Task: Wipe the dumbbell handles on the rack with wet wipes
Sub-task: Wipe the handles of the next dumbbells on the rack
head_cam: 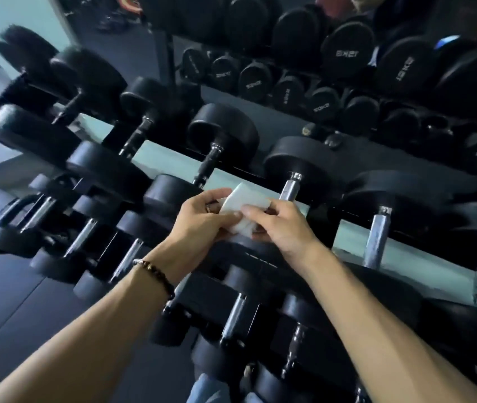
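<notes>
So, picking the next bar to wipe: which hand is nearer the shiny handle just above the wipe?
Right hand: its fingertips nearly reach the handle. Left hand sits further left, across the wipe.

I see a black dumbbell rack (pixel 356 219) running from the upper left of the frame down toward the right edge, with at least two tiers showing. On its upper tier lie black round-headed dumbbells side by side, their handles pointing toward me: a dark-handled dumbbell (pixel 211 158) near the centre, a chrome-handled dumbbell (pixel 289 187) just right of it, and another chrome-handled one (pixel 378 239) further right. On the lower tier, at centre left and bottom centre, I see smaller dumbbells (pixel 83 237) with bright handles, set close together. The rack stands on a dark floor (pixel 13 286) at lower left.
</notes>
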The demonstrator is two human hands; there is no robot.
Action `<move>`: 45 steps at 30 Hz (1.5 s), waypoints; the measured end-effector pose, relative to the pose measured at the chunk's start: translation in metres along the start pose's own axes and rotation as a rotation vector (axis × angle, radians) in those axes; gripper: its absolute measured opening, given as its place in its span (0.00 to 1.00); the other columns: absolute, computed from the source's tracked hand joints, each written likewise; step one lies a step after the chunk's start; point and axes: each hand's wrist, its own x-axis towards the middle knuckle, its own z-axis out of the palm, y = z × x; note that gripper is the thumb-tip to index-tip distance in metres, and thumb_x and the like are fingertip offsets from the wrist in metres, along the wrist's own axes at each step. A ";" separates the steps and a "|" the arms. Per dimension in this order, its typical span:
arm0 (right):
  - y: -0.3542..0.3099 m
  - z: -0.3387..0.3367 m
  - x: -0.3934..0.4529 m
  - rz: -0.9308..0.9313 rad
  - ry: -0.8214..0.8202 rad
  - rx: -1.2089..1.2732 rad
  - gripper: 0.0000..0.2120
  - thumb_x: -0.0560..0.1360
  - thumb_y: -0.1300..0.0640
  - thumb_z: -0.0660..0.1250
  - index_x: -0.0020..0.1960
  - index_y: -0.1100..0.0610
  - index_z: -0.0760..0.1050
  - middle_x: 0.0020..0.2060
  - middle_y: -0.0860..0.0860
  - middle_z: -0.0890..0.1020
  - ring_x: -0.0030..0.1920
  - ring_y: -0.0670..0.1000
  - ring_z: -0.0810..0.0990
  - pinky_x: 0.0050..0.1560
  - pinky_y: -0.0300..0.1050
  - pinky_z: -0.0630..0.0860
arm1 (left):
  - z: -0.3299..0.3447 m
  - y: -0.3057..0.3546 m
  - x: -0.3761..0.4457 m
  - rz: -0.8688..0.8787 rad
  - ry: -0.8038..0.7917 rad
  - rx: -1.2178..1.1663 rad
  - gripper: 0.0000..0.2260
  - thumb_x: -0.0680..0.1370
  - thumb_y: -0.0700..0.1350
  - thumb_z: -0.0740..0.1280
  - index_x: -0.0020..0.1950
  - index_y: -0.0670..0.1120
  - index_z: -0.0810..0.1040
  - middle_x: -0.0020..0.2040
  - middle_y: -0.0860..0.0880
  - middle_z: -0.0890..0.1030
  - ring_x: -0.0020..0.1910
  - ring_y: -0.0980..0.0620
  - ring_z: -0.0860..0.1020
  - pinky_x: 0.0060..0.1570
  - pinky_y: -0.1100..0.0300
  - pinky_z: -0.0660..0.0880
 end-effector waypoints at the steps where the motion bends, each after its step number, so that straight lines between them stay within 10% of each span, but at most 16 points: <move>1: 0.001 -0.005 0.003 0.003 0.063 0.024 0.23 0.69 0.47 0.77 0.56 0.62 0.81 0.45 0.58 0.87 0.50 0.59 0.86 0.54 0.58 0.82 | 0.006 0.002 0.006 0.009 -0.036 0.051 0.11 0.75 0.33 0.71 0.57 0.41 0.81 0.47 0.40 0.84 0.40 0.48 0.83 0.38 0.59 0.81; 6: 0.004 -0.033 0.012 -0.039 0.287 0.051 0.04 0.72 0.61 0.75 0.46 0.55 0.83 0.43 0.57 0.86 0.46 0.59 0.86 0.47 0.58 0.84 | 0.030 0.003 0.039 0.067 -0.141 0.300 0.04 0.76 0.42 0.73 0.47 0.42 0.84 0.38 0.48 0.85 0.37 0.54 0.83 0.37 0.63 0.78; 11: 0.025 -0.067 0.026 -0.058 0.654 -0.146 0.11 0.71 0.64 0.70 0.32 0.60 0.73 0.26 0.48 0.71 0.30 0.49 0.71 0.29 0.36 0.68 | 0.048 -0.021 0.068 0.385 -0.050 0.895 0.05 0.75 0.51 0.72 0.46 0.50 0.83 0.42 0.56 0.84 0.42 0.57 0.82 0.48 0.59 0.78; 16: 0.051 -0.087 0.061 -0.351 0.780 -0.597 0.13 0.73 0.67 0.67 0.31 0.63 0.71 0.31 0.48 0.68 0.29 0.48 0.65 0.29 0.34 0.58 | 0.051 -0.058 0.078 0.341 -0.078 1.006 0.16 0.76 0.57 0.61 0.54 0.49 0.79 0.51 0.52 0.80 0.52 0.51 0.76 0.56 0.51 0.73; 22: 0.070 -0.089 0.115 -0.769 0.551 -1.036 0.06 0.71 0.69 0.69 0.46 0.62 0.82 0.36 0.55 0.75 0.24 0.57 0.73 0.19 0.48 0.74 | 0.051 -0.064 0.081 0.300 0.027 0.953 0.14 0.71 0.55 0.59 0.46 0.50 0.80 0.46 0.55 0.81 0.48 0.54 0.77 0.50 0.55 0.75; 28: 0.077 -0.103 0.104 -0.978 -0.073 -1.167 0.12 0.75 0.66 0.62 0.56 0.61 0.79 0.50 0.55 0.79 0.40 0.58 0.80 0.35 0.53 0.81 | 0.054 -0.064 0.077 0.309 0.106 0.941 0.14 0.70 0.53 0.60 0.48 0.48 0.80 0.45 0.57 0.81 0.47 0.55 0.77 0.46 0.60 0.71; 33: 0.065 -0.112 0.134 -0.938 0.198 -1.170 0.16 0.67 0.73 0.66 0.53 0.65 0.80 0.41 0.58 0.77 0.28 0.59 0.76 0.24 0.50 0.78 | 0.053 -0.067 0.078 0.322 0.144 0.943 0.14 0.71 0.52 0.59 0.51 0.50 0.79 0.47 0.59 0.79 0.49 0.57 0.74 0.46 0.69 0.66; 37: 0.082 -0.112 0.114 -1.109 -0.105 -1.208 0.14 0.72 0.71 0.66 0.58 0.66 0.78 0.50 0.55 0.74 0.37 0.58 0.78 0.31 0.52 0.81 | 0.053 -0.069 0.079 0.342 0.152 0.954 0.14 0.72 0.52 0.59 0.53 0.50 0.78 0.48 0.60 0.77 0.49 0.60 0.72 0.46 0.70 0.65; 42: 0.076 -0.117 0.139 -1.011 0.138 -1.180 0.17 0.73 0.70 0.62 0.60 0.67 0.78 0.48 0.58 0.76 0.36 0.59 0.79 0.30 0.52 0.81 | 0.052 -0.071 0.079 0.346 0.182 0.971 0.16 0.72 0.53 0.58 0.55 0.49 0.78 0.50 0.58 0.77 0.51 0.59 0.71 0.48 0.64 0.67; 45: 0.086 -0.114 0.126 -1.157 -0.118 -1.264 0.17 0.73 0.70 0.65 0.60 0.64 0.78 0.51 0.56 0.77 0.40 0.55 0.77 0.34 0.49 0.81 | 0.052 -0.072 0.078 0.331 0.201 1.000 0.18 0.73 0.54 0.57 0.58 0.50 0.77 0.54 0.56 0.75 0.52 0.56 0.71 0.50 0.59 0.66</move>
